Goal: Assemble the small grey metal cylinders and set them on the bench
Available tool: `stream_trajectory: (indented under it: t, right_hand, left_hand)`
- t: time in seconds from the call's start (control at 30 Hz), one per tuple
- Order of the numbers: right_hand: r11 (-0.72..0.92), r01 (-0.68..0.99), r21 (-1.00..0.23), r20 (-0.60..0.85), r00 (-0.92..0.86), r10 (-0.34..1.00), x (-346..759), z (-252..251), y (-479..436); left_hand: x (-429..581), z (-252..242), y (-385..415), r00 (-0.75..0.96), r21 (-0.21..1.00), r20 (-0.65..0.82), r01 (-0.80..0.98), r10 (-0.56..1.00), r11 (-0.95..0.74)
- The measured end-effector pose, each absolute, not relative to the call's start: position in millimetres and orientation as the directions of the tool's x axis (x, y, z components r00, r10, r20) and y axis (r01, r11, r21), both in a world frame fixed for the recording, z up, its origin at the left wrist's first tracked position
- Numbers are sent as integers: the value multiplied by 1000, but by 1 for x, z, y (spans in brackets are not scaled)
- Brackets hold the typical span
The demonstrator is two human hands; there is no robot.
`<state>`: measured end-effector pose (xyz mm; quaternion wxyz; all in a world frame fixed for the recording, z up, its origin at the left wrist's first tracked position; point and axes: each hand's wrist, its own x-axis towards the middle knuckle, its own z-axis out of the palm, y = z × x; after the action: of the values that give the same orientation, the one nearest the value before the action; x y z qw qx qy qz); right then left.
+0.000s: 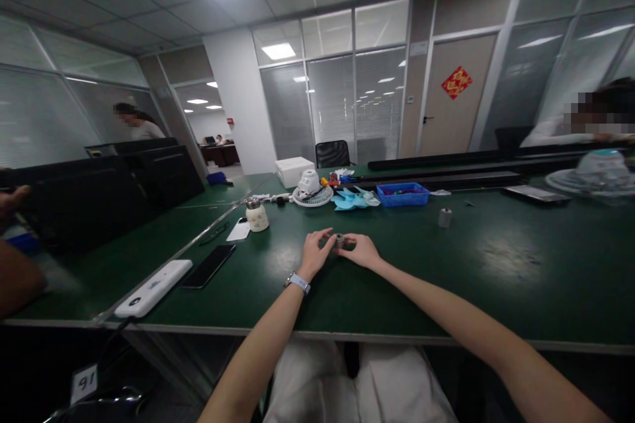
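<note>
Between my two hands a small grey metal cylinder (340,242) with a round opening or ring on top stands upright at the green table (397,297). My left hand (316,254) grips it from the left, thumb against its side and fingers curved behind. From the right, my right hand (363,251) pinches the same cylinder with thumb and fingers. Whether its base rests on the table I cannot tell. A second, similar metal cylinder (444,217) with a short stub on top stands apart to the right.
To the left lie a black phone (209,267), a white power bank (155,287) and a cream jar (256,217). Farther back are a white fan part (312,189), light-blue fan blades (353,199), a blue tray (403,195) and a white box (294,172). Other people sit left and right.
</note>
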<state>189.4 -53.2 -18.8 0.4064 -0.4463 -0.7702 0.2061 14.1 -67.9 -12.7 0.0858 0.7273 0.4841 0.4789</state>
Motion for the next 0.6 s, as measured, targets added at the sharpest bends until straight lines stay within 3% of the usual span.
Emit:
stream_trajectory:
  t: [0.23,0.47,0.6]
  right_hand:
    - [508,604,-614,457,-252,853,172,-34,-47]
    - [465,598,-653,424,-220,878,170,-28,-53]
    - [460,591,-663,422,-213,881,168,-23,-58]
  left_hand:
    - [19,-13,-66,127,562,626,611,770,-558]
    - [21,-10,-58,45,583,641,622,767,-523]
    - [10,-10,-53,-86,591,669,665,738,-457]
